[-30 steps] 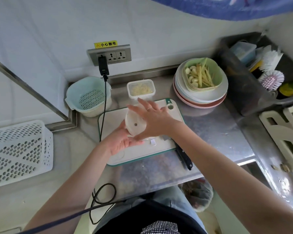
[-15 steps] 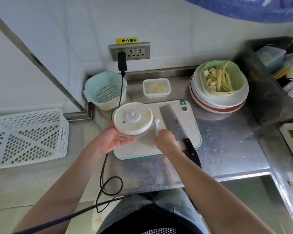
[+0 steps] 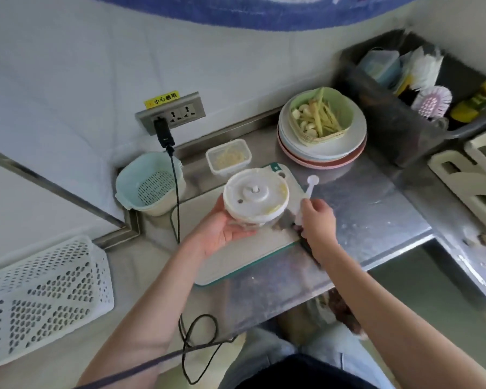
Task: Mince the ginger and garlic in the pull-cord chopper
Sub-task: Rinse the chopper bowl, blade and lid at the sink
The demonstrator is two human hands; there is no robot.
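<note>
Two hands work above the steel desk: the left hand (image 3: pixel 222 234) cups the round white plastic chopper (image 3: pixel 255 196) over the cutting board (image 3: pixel 236 265); the right hand (image 3: pixel 317 219) pinches a small white spoon (image 3: pixel 310 186).

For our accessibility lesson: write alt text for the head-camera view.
A person's left hand holds a round white plastic chopper lid above a white green-edged cutting board, while the right hand grips a small white plastic spoon. A pale green bowl of ginger strips and garlic cloves sits on stacked plates behind.

yellow sticker (image 3: pixel 161 99) | reads 小心触电 (black characters) | on wall just above socket plate (image 3: pixel 171 115)
</note>
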